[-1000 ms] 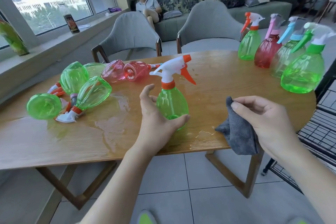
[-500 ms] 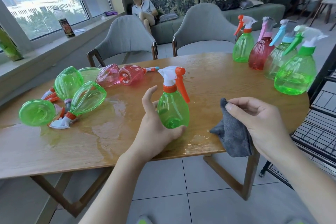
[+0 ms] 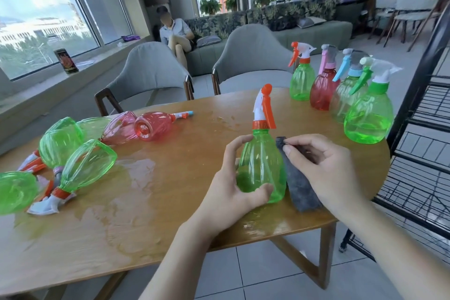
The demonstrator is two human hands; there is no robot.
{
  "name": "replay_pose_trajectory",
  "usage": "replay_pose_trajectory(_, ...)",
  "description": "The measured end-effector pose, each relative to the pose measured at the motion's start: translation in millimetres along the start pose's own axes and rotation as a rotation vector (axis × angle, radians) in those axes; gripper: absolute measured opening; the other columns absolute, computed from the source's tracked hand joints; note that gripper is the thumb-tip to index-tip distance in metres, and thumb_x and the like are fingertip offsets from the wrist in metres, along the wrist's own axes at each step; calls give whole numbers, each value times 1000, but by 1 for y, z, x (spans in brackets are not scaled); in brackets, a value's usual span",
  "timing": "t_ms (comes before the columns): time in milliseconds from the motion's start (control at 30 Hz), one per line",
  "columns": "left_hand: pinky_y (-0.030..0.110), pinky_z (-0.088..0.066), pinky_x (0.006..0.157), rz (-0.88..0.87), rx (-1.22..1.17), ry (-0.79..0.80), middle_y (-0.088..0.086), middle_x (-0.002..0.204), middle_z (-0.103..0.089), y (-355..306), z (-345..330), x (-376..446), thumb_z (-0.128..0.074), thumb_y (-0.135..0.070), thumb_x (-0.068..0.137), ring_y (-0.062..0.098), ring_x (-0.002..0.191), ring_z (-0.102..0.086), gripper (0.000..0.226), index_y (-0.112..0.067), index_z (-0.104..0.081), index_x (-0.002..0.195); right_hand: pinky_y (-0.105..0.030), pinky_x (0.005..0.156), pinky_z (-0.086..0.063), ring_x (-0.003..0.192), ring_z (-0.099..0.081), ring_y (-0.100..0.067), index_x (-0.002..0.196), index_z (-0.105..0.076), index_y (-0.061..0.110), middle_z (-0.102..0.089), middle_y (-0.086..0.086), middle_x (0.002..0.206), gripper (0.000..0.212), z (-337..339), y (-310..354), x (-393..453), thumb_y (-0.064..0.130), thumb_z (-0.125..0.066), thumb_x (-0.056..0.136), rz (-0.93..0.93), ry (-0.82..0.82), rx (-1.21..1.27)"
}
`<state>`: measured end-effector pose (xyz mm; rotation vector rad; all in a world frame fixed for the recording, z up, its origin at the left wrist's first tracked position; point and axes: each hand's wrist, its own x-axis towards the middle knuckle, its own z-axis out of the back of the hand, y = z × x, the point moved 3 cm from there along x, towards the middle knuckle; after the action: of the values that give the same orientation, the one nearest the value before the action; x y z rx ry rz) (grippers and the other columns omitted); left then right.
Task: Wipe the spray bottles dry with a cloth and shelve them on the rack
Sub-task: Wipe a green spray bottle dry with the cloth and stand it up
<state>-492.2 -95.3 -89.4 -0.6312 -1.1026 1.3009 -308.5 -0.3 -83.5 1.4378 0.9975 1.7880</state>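
A green spray bottle (image 3: 261,168) with an orange collar and trigger is held upright near the front edge of the wooden table (image 3: 170,214) by the left hand (image 3: 233,187), whose thumb and fingers are curled round its lower body. A dark grey cloth (image 3: 298,185) is pinched between the thumb and fingers of the right hand (image 3: 323,168) and is pressed against the bottle's right side, its lower end hanging down to the tabletop. A film of water (image 3: 131,192) is spread over the wood to the left. Beyond it, several green and pink bottles (image 3: 85,165) are laid on their sides in a heap at the table's left end. Four upright bottles (image 3: 367,117), green and red, are lined along the far right edge, just beside a black wire rack (image 3: 423,143). No label or writing can be read on any bottle. Two grey chairs (image 3: 148,73) are set behind the table, and a dark can (image 3: 66,61) with illegible print is stood on the windowsill. A person (image 3: 176,34) is seated on a sofa further back.
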Motion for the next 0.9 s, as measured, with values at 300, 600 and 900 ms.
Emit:
replay_pose_trajectory(300,56,-39,120,1,-56,94,-9,156,-52,2,-8,13,-75,-16,89,21,147,-47,80,-46,-40,155,-31,91,-57,105,-72,-18,101,-78,23,-74,12,105,17,-3,-3,13,9,-76,93,130,-80,66)
replay_pose_trajectory(600,43,-53,110,22,-163,129,-6,151,-58,2,-6,12,-74,-12,94,19,137,-58,77,-46,-41,155,-13,87,-48,100,-69,-7,104,-82,15,-70,7,106,14,0,2,-16,20,-77,91,298,42,-167)
replay_pose_trajectory(900,44,-56,102,57,-194,193,2,139,-65,1,3,11,-72,-6,90,27,121,-67,79,-45,-44,152,-18,89,-52,101,-68,-5,106,-82,10,-73,3,108,17,0,12,-20,17,-76,92,422,-12,-283)
